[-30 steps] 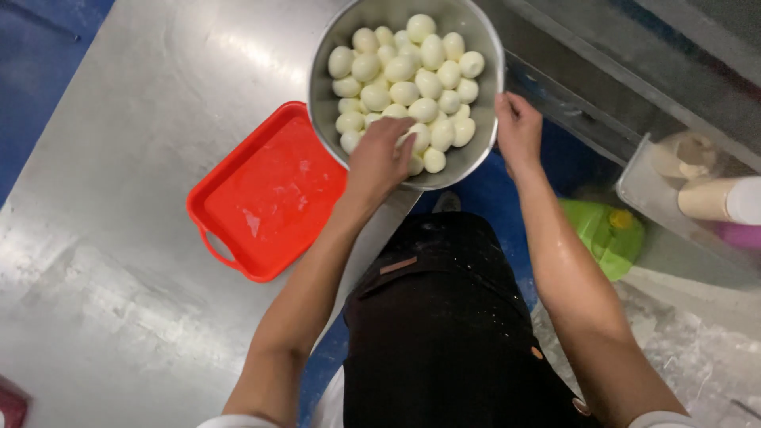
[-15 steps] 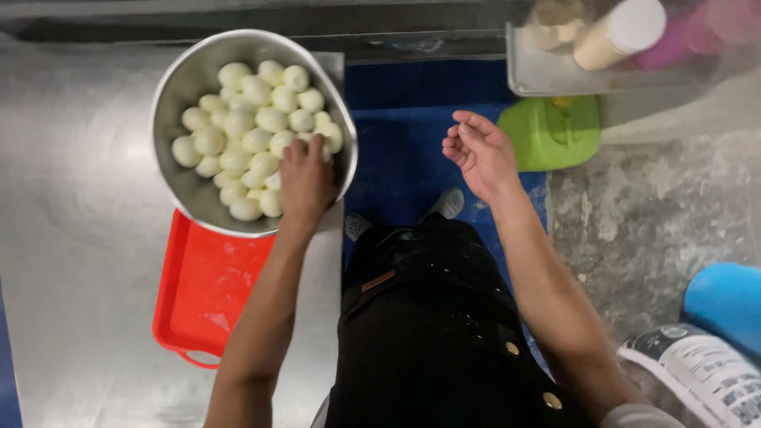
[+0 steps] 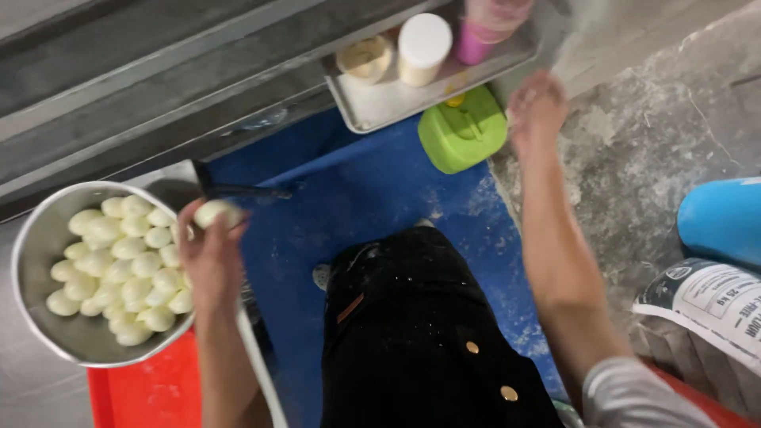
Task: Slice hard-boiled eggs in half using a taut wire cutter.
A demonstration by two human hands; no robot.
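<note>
My left hand (image 3: 208, 257) holds one pale dough ball (image 3: 216, 212) just past the right rim of a steel bowl (image 3: 36, 238). The bowl is filled with several more pale dough balls (image 3: 123, 269). It rests partly over a red tray (image 3: 151, 392) on the metal table. My right hand (image 3: 537, 107) is stretched out far to the right, blurred, fingers apart and holding nothing. It hovers beside a green lidded box (image 3: 464, 131) and below a metal tray (image 3: 380, 103).
The metal tray carries a white-capped jar (image 3: 422, 43), a small cup (image 3: 365, 57) and a pink container (image 3: 487, 28). A blue mat (image 3: 349, 198) covers the floor. A blue drum (image 3: 721, 218) and a printed sack (image 3: 709, 305) stand at the right on dusty concrete.
The view has swung right. My left hand has lifted a dough ball out of the bowl to its rim. My right hand has moved away toward the green box.
</note>
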